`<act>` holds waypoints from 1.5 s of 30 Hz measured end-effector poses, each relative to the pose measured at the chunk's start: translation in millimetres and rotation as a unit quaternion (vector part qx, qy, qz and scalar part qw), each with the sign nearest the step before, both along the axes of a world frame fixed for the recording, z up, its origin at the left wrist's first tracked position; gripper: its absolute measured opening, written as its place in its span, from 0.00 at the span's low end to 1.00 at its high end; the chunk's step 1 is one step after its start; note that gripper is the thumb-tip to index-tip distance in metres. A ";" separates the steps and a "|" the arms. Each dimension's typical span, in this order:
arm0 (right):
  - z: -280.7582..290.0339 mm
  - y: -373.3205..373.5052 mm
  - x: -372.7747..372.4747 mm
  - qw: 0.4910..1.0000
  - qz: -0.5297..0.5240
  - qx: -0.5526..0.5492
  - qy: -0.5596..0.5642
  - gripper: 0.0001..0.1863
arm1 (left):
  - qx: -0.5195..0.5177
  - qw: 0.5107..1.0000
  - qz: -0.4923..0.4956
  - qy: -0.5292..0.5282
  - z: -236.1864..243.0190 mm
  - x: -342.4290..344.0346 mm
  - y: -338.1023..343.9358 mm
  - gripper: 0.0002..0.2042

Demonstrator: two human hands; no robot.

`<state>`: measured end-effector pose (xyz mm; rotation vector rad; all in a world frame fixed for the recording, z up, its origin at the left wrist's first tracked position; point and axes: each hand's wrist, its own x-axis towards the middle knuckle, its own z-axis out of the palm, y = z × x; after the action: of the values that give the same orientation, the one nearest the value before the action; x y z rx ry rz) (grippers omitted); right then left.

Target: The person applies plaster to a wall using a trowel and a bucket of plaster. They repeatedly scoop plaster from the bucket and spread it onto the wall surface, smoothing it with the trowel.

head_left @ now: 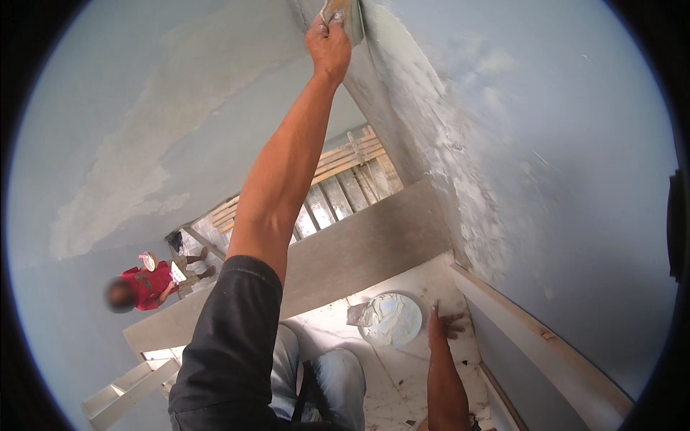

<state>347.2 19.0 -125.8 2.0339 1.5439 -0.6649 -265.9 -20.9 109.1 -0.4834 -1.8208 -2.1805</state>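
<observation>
The left hand [328, 44] is reaching up at twelve o'clock, its fingers clenching the handle of a flat metal trowel [351, 16], which is pressing against the rough, patchy grey plaster of the wall corner [402, 108]. The right hand [440, 323] is lying flat at five o'clock, fingers released and spread on a dusty white board [402, 373], just beside a round pan [392, 320] holding pale wet plaster. At eight o'clock, a person in red [147, 284] is sitting below.
</observation>
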 end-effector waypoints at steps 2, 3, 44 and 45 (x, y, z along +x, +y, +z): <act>-2.4 -0.4 -2.0 1.000 -0.001 -0.004 -0.004 0.67 | 0.035 0.999 -0.003 0.039 -6.5 9.1 4.2 0.13; -2.8 -1.4 -4.2 1.000 -0.001 -0.006 -0.007 0.67 | 0.052 0.997 -0.004 0.059 -10.4 16.3 6.7 0.12; -16.5 5.5 2.2 1.000 -0.028 0.008 0.008 0.68 | -0.040 0.999 -0.012 0.035 -47.2 318.2 24.7 0.19; -15.9 5.5 3.8 1.000 -0.026 0.007 0.007 0.68 | -0.016 0.998 -0.051 0.023 -46.5 338.0 23.0 0.23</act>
<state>350.9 24.5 -141.7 2.0906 1.5126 -0.6908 72.1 2.1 62.6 -0.6406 -1.8471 -2.1905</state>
